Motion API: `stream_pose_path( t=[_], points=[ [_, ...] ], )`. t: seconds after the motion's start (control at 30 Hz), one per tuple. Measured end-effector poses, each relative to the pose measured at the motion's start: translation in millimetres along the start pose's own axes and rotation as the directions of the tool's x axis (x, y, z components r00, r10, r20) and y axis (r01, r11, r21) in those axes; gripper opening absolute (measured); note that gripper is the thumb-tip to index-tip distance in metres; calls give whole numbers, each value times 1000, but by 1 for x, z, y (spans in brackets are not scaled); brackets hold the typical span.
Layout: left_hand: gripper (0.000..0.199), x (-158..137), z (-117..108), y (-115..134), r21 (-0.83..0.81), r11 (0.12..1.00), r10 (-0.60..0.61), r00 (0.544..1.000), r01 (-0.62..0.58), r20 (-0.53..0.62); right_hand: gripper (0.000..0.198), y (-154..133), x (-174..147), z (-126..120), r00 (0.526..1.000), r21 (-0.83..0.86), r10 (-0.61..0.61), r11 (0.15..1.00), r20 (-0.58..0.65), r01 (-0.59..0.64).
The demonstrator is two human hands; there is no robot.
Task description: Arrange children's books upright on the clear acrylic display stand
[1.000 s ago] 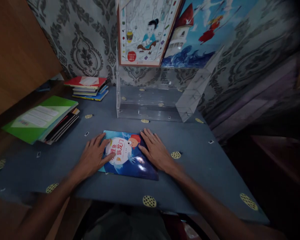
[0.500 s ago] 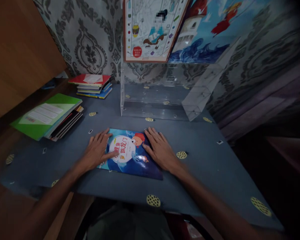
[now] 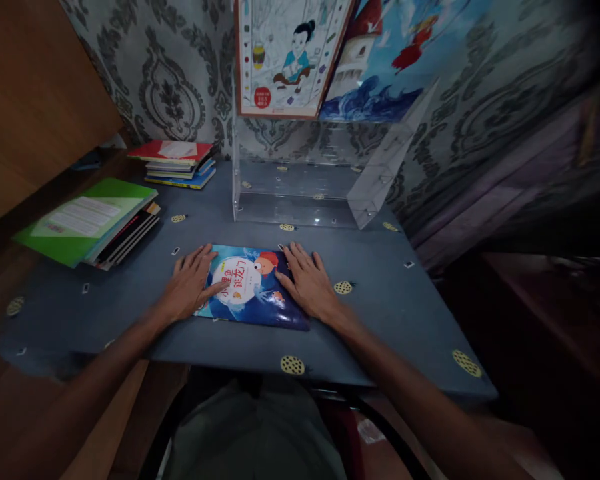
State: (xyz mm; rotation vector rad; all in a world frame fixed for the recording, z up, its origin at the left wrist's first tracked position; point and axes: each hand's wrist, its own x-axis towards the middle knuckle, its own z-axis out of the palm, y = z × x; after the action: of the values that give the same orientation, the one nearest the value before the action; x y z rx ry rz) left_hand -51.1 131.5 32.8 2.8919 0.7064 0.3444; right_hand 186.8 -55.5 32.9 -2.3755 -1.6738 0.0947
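**Blue Chinese picture book (image 3: 255, 307) steadied between the left hand (image 3: 190, 283) and the right hand (image 3: 307, 283)**

The book is seen closed, front cover up, on the near part of the counter (image 3: 235, 343), by whose patterned cloth it is supported. Both hands are laid palm down with fingers spread; nothing is gripped by either. The left thumb is rested across the title, the right thumb on the cover's right side. Over the last second little has been altered: the left index finger has been shifted from beside the lettering towards the upper left corner, while the view itself has been moved slightly. The book is therefore judged to be held steady, not lifted or opened. Beyond it, a line-drawn book (image 3: 290, 63) and a sea-scene book (image 3: 370, 90) are carried high on a clear acrylic rack (image 3: 377, 167). To the left, a green-topped stack (image 3: 87, 217) and a red-topped stack (image 3: 175, 157) are placed.
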Motion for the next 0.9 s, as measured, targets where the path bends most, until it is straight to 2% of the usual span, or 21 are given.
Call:
stream_pose_path(
  t=[0.13,0.23,0.33,0.43,0.53,0.67,0.9],
  points=[
    [71,0,2,-1,-12,1000,1,1000,-1,-17,70,-1,-4,-5,999,-21,34,999,-8,-35],
    [77,0,4,-2,-30,1000,-4,999,3,-39,66,-13,0,-14,999,-61,11,998,-40,-13],
    [85,0,7,-4,-42,999,-11,998,8,-66,56,-45,14,-19,992,-56,-124,991,-25,122],
    [85,-1,8,-4,-34,999,2,996,-6,-94,48,-84,33,-16,940,43,-331,944,78,329],
    [79,-1,8,-4,-19,999,28,992,-30,-121,49,-102,47,-9,923,119,-370,926,101,358],
    [78,-1,6,-3,-12,999,46,992,-47,-121,49,-83,41,-3,956,124,-288,952,59,280],
    [77,-1,7,-3,-36,999,28,994,-32,-106,51,-19,-6,-16,998,73,-69,995,10,68]
  ],
)
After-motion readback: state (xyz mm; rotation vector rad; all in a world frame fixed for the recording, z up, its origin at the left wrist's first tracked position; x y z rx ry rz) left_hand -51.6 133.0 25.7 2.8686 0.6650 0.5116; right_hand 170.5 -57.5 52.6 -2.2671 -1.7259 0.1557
